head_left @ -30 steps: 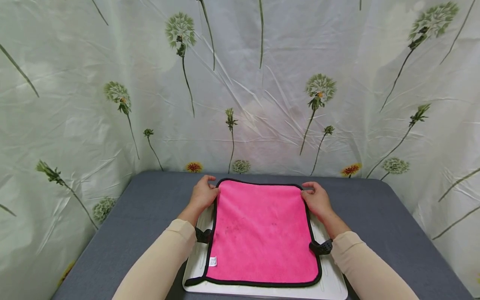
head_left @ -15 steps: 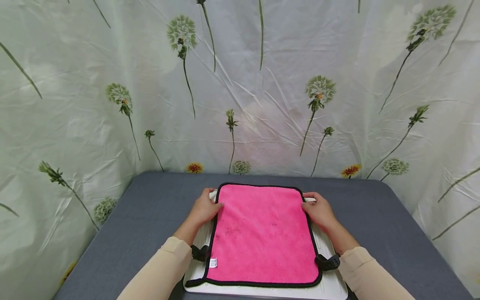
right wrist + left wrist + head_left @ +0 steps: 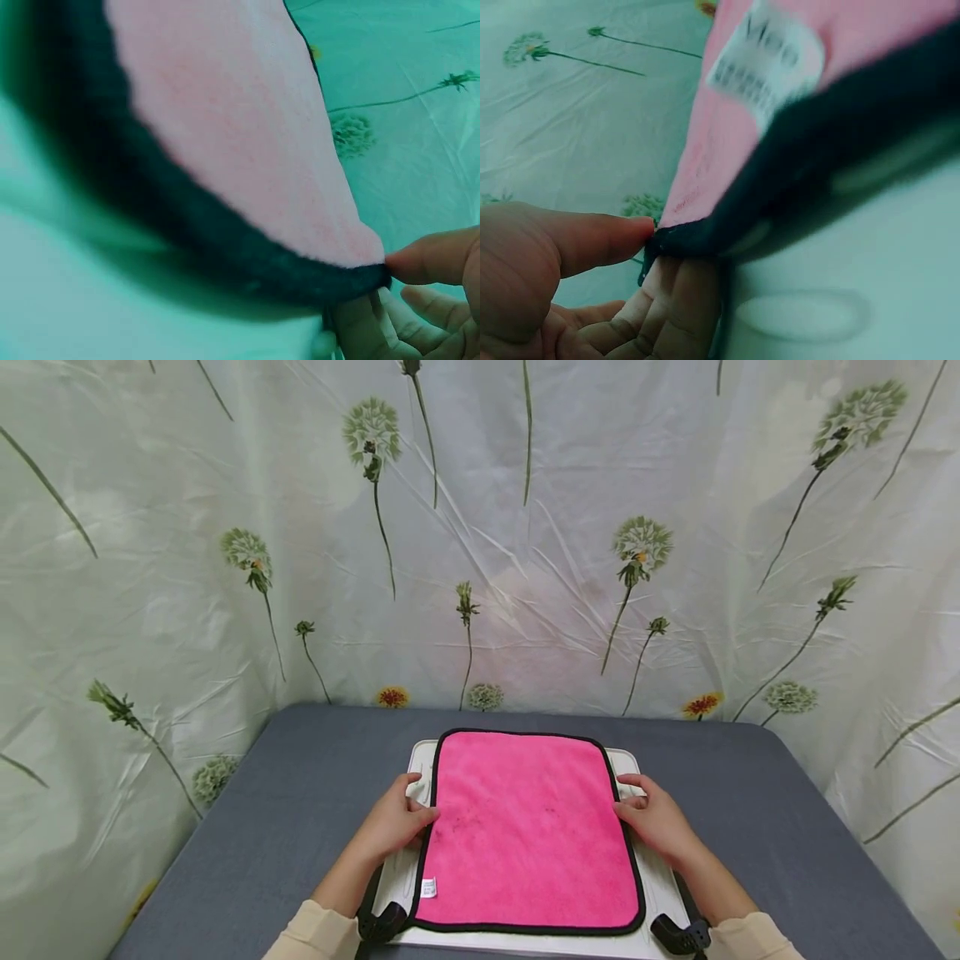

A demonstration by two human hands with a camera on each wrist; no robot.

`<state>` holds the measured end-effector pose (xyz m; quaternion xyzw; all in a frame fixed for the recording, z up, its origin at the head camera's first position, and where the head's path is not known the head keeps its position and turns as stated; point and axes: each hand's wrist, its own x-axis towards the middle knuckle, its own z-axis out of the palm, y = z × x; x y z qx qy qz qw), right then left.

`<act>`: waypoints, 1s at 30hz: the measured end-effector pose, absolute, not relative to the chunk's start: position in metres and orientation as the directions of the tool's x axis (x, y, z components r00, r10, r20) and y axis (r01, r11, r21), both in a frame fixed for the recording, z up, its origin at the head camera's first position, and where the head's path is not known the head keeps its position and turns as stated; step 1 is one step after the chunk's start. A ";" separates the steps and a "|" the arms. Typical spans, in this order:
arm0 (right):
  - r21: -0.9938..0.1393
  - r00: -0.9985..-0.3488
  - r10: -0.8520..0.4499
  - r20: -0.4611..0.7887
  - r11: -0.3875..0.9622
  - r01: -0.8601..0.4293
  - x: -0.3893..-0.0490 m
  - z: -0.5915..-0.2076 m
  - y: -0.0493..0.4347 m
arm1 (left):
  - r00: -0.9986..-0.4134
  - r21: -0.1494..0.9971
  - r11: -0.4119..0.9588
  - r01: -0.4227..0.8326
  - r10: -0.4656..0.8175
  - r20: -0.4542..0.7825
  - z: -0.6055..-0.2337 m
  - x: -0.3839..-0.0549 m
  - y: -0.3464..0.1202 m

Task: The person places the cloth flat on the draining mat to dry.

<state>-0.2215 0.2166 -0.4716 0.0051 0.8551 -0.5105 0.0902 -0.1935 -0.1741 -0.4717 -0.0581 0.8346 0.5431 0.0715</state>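
Note:
A pink cloth (image 3: 525, 835) with black edging is spread flat over a white panel (image 3: 663, 893), with a small white label (image 3: 428, 887) near its left edge. My left hand (image 3: 396, 818) pinches the cloth's left edge about midway along. In the left wrist view, the thumb (image 3: 604, 241) is on top of the black edging and the other fingers are underneath. Opposite, my right hand (image 3: 658, 818) pinches the right edge. The right wrist view shows its thumb (image 3: 431, 259) against the edging, the fingers below.
The panel rests on a dark grey table covering (image 3: 757, 827). Behind the table hangs a pale curtain (image 3: 540, 560) printed with dandelions. Black wrist devices (image 3: 678, 935) sit low beside the panel. An oval mark (image 3: 802, 315) shows on the panel in the left wrist view.
Both hands have slid from the cloth's far corners down its side edges toward me. The panel's far corners have come into sight, while the cloth stays nearly in place.

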 end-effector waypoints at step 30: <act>-0.841 -0.935 -0.042 -0.351 0.453 0.296 -0.127 -0.474 0.228 | -0.965 0.917 0.341 -0.206 0.082 -0.247 -0.475 -0.112 -0.184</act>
